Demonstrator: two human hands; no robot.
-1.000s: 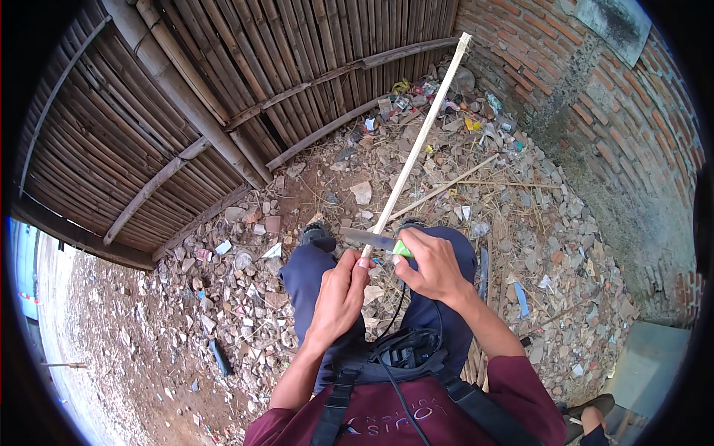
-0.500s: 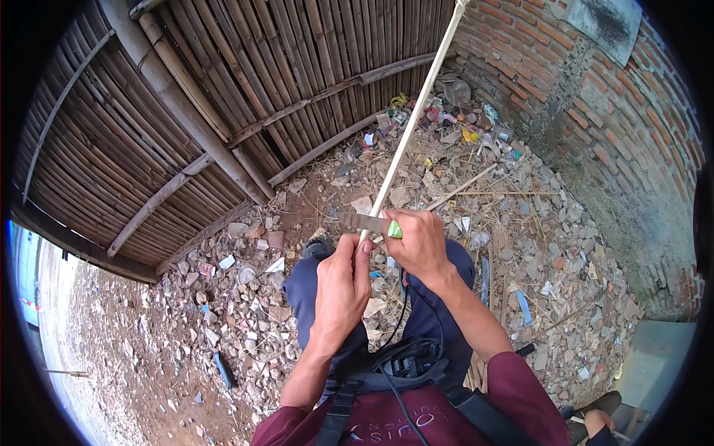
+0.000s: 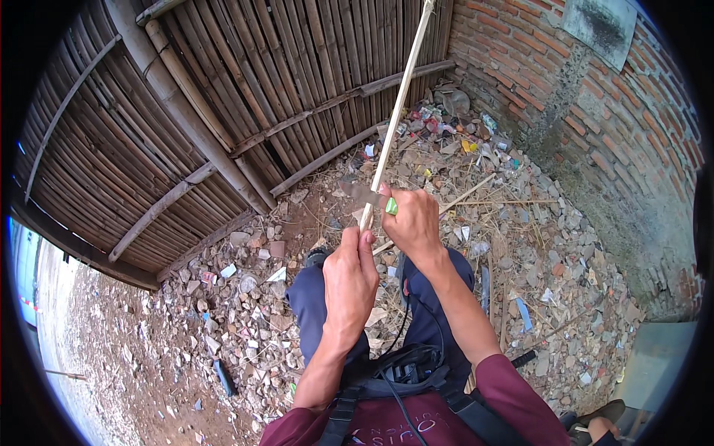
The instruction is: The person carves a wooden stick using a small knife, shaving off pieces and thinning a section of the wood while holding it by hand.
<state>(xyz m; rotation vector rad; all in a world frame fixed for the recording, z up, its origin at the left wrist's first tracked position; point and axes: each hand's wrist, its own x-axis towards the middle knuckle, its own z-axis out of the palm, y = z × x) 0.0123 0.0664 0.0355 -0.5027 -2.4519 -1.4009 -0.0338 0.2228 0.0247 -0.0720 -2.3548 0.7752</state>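
A long pale strip of split bamboo or wood [image 3: 396,119] runs from my hands up and away toward the far wall. My left hand [image 3: 348,282] is closed round its near end, thumb along the top. In my right hand [image 3: 413,223] is a knife [image 3: 360,192] with a bright green handle, gripped with the fingers wrapped round it. The blade lies across the strip just beyond my left hand, its tip pointing left. My right thumb sits at the strip beside the blade. The strip's far end reaches the picture's top edge.
Rubble and litter [image 3: 253,312] cover the ground round my knees. A slatted bamboo wall [image 3: 312,67] rises at the far left, a brick wall [image 3: 595,126] at the right. Loose sticks [image 3: 513,201] lie right of my hands. Part of another person [image 3: 601,427] shows at the lower right.
The knife and my right hand have moved farther along the strip, away from my left hand. The strip's far end has shifted left in view. Both grips stay closed.
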